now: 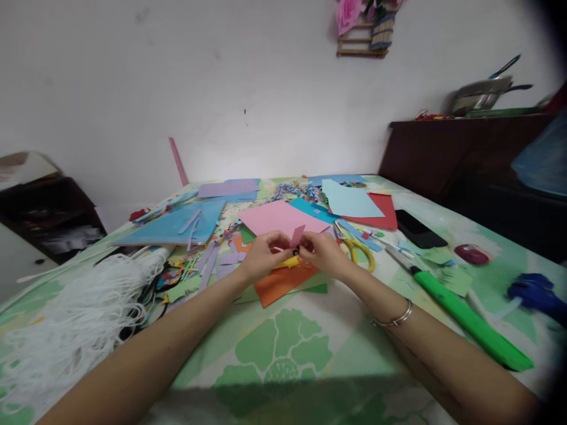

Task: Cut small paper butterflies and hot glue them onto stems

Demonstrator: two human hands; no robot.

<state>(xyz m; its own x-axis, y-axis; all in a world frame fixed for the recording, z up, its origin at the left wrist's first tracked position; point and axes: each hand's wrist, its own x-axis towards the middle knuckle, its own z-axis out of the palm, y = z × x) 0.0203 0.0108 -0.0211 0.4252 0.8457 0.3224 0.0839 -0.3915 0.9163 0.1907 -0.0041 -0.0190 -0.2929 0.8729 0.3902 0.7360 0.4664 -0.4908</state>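
Note:
A small pink paper piece [297, 236] stands upright between my two hands in the middle of the table. My left hand [268, 252] pinches it from the left, fingers curled. From the other side my right hand [319, 251] grips it between thumb and fingers, and a tiny dark spot shows at the fingertips. Behind the hands lies a larger pink sheet [279, 217]. Beneath them is an orange sheet [283, 286] with yellow scraps on it. Yellow-handled scissors [364, 252] rest just right of my right hand.
White cord [75, 319] lies heaped at the left, near a blue folder [177, 223]. On the right are a black phone [419, 229], a green-handled knife [465, 319], a red mouse-shaped object [472, 254] and a dark blue object [538, 295]. Paper scraps are strewn around.

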